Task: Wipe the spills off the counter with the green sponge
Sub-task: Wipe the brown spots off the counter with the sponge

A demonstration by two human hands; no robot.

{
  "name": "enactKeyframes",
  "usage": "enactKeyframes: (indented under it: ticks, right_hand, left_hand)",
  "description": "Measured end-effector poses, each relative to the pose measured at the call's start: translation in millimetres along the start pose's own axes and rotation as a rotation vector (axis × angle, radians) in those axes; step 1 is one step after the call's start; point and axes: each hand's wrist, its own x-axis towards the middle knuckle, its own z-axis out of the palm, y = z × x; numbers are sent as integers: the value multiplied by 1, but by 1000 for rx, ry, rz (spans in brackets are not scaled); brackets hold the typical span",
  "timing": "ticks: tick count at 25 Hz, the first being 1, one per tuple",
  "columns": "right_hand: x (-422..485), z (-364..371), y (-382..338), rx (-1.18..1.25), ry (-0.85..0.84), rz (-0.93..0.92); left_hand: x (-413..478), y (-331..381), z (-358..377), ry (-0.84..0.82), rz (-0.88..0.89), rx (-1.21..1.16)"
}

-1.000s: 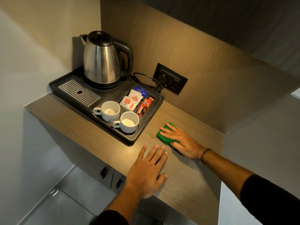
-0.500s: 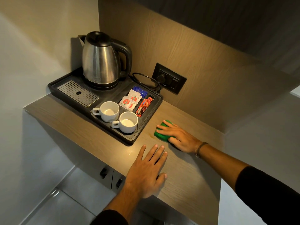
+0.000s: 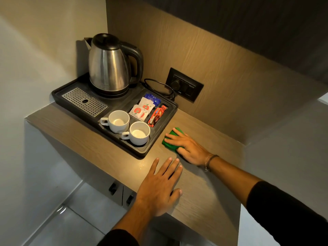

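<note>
Flat, right hand [image 3: 188,148] pressing green sponge [image 3: 171,140], left hand [image 3: 159,187] splayed on counter [image 3: 204,192]

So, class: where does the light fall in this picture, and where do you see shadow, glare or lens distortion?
Head view: a warm pool of light falls on the counter beside the tray; the kettle shows glare streaks and throws a shadow on the wall; the corners are dim; the wide lens bends the wall edges.
</note>
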Motion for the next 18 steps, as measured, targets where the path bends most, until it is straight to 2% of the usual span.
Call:
enactKeyframes:
  ticks: [4,7,9,11,14,15,18]
  right_hand:
    - [-52,1,30,-28,32,-18]
    - [-51,-12,41,14,105,191]
    - [-35,-7,24,39,167,300]
    - [-46,12,12,8,176,259]
    - [-108,22,23,-31,168,161]
    - [-119,17,28,-11,180,199]
    - [-101,8,14,20,258,461]
  left_hand:
    - [0,1,1,0,0,-6]
    - [0,-1,1,6,3,5]
    - [0,0,-1,-4,6,15]
    - [-1,1,-2,-23,0,22]
    - [-1,2,-5,-59,-2,31]
    - [-2,2,-6,-64,-1,34]
    - [-1,3,-10,-84,-2,20]
